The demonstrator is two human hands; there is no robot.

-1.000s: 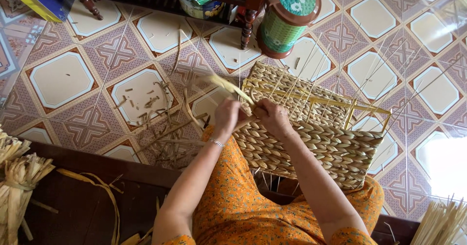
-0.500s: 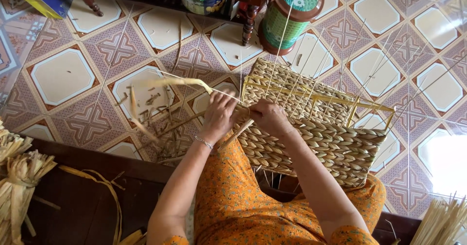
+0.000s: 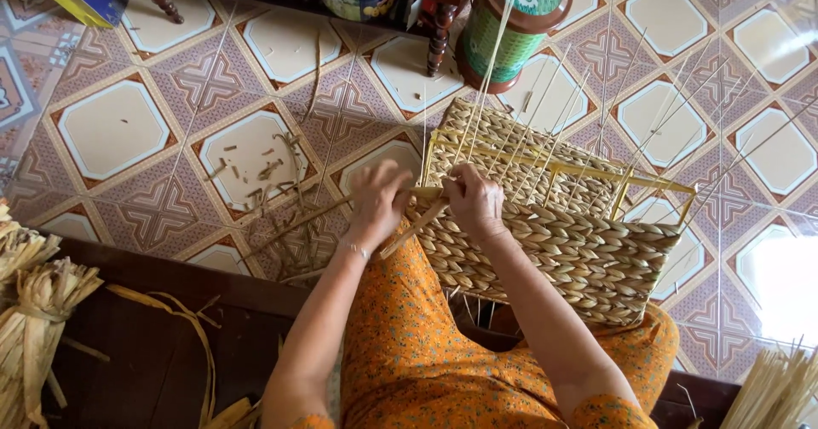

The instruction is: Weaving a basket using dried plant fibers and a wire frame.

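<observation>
Hands meet at the near left corner of a half-woven rectangular basket of pale dried fibre (image 3: 554,250), which rests tilted on the lap of the person in orange patterned clothing (image 3: 426,361), above the tiled floor (image 3: 111,126) with its brown-and-cream pattern. The left hand (image 3: 377,203) is closed around a flat tan fibre strand (image 3: 328,214) that runs from the basket's corner out to the left over the tiles. The right hand (image 3: 475,201) sits just beside it, fingers curled over the basket's rim and pinching the same strand where it enters the weave. A yellow rectangular frame (image 3: 554,161) lines the open top of the basket, and thin pale upright stakes (image 3: 596,105) fan out from it toward the far side. Beyond the basket stands a green cylindrical spool with a dark red base (image 3: 511,24), beside a turned dark wooden furniture leg (image 3: 439,37). Short fibre scraps (image 3: 256,173) lie scattered on the tiles to the left. Bundles of dried straw-coloured fibre (image 3: 30,310) lie at the left edge on a dark wooden platform (image 3: 153,335), and another bundle of thin pale stalks (image 3: 775,391) shows at the lower right corner
</observation>
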